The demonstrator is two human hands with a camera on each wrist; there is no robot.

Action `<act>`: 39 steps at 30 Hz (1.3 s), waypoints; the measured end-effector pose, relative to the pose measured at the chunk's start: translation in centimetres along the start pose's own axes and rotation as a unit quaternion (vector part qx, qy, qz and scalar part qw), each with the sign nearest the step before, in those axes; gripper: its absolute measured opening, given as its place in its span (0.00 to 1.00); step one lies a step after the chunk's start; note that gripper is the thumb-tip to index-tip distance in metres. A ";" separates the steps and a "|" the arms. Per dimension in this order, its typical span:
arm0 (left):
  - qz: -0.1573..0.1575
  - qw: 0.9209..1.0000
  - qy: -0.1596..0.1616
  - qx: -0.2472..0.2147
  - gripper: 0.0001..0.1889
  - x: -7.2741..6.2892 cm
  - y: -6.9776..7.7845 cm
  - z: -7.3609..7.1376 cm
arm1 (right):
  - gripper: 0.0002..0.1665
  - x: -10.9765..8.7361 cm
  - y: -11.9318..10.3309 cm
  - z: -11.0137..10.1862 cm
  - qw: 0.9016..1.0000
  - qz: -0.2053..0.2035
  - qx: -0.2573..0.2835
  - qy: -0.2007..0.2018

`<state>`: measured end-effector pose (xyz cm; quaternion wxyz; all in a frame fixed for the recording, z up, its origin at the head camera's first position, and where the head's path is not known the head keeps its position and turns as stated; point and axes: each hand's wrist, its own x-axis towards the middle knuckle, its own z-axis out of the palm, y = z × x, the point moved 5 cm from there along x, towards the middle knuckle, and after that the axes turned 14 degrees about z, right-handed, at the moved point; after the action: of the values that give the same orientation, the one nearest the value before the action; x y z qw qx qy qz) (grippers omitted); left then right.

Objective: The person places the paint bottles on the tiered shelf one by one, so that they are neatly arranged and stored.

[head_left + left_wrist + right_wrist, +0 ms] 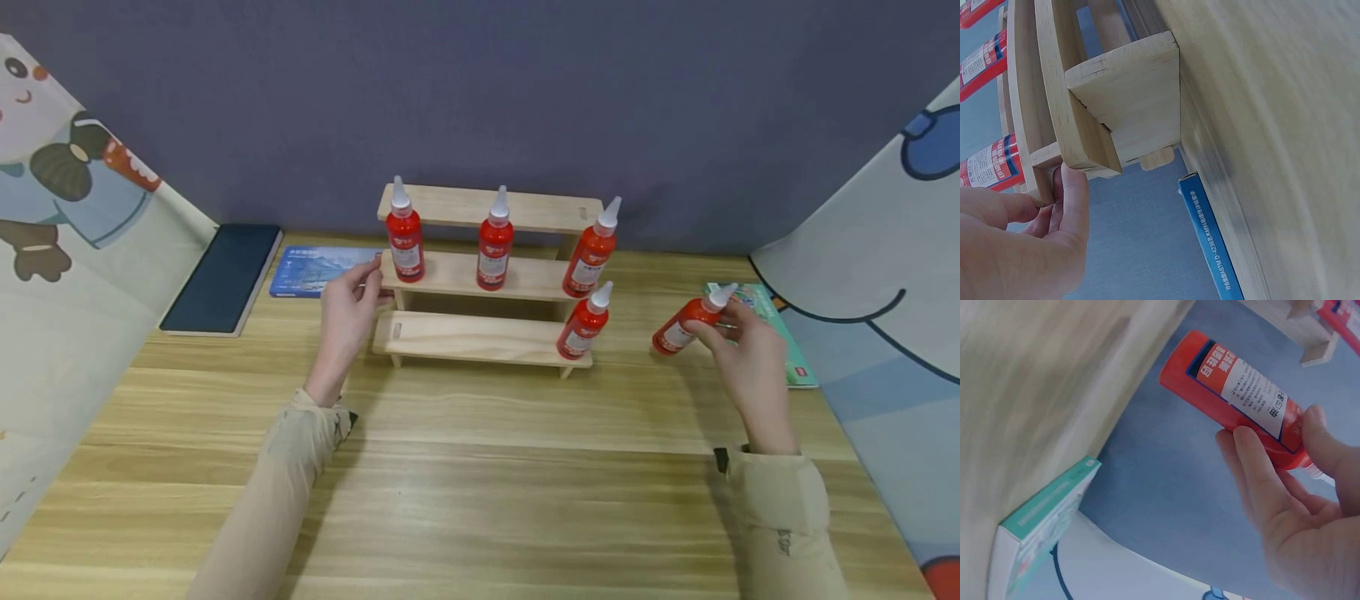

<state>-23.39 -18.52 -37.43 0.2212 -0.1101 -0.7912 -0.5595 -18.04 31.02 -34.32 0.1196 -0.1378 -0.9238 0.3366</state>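
Observation:
A three-step wooden rack (465, 337) stands at the back of the table. Three red bottles with pointed white caps stand along its middle step, among them the left bottle (406, 246) and the centre bottle (495, 250). Another red bottle (582, 327) is at the right end of the lowest step. My left hand (351, 308) pinches the left end of the middle step between thumb and fingers. To the right of the rack, my right hand (750, 358) grips a tilted red bottle (1235, 400) near its cap, its base raised off the table in the right wrist view.
A dark notebook (221, 279) and a blue box (307, 271) lie left of the rack. A green box (798, 362) lies at the right, partly behind my right hand. A grey-blue panel (480, 92) rises behind the rack, with printed cloth at both sides.

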 end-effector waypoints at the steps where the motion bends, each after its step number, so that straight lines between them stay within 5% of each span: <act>1: -0.001 1.000 -0.001 0.001 0.18 0.0 0.0 0.0 | 0.28 -0.2 -0.1 -0.1 1.000 -0.002 0.001 0.000; 16: -0.005 1.000 -0.004 -0.002 0.18 -0.1 0.0 0.1 | 0.30 -2.7 -2.8 -1.9 0.999 -0.025 0.019 0.033; 39: -0.003 1.000 -0.005 -0.003 0.18 -0.2 0.3 0.0 | 0.26 -6.6 -7.2 -2.9 0.998 -0.052 0.016 0.009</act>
<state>-23.14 -18.41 -37.26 0.2151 -0.1109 -0.7911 -0.5618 -12.26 25.24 -28.30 0.1479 -0.0907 -0.9232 0.3430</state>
